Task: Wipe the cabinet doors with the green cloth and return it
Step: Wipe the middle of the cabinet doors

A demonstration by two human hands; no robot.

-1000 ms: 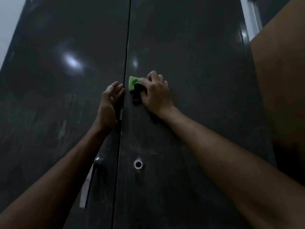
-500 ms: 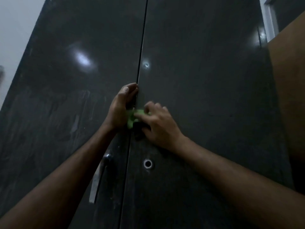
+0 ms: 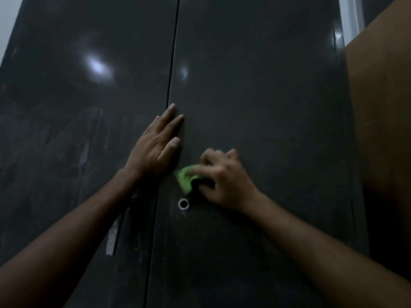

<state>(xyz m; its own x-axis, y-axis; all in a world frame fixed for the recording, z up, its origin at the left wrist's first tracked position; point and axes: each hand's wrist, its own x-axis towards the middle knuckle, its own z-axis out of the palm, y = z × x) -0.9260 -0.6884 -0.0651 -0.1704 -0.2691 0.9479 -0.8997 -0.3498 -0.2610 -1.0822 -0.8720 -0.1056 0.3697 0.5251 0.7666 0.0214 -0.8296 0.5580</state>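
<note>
Two tall dark glossy cabinet doors fill the view, the left door [image 3: 77,141] and the right door [image 3: 266,107], with a thin seam between them. My right hand [image 3: 224,181] grips the bunched green cloth [image 3: 185,177] and holds it against the right door just above a round metal lock [image 3: 183,204]. Motion blurs its fingers. My left hand [image 3: 156,147] lies flat with straight fingers across the seam, pressing on the doors above and left of the cloth.
A long handle [image 3: 115,236] runs down the left door below my left forearm. A brown panel [image 3: 382,141] stands close on the right, with a white frame [image 3: 351,16] behind it. A pale wall [image 3: 9,21] shows at the top left.
My right hand has slid the cloth down the right door toward the lock. My left hand went from curled at the seam to flat with fingers straight over it.
</note>
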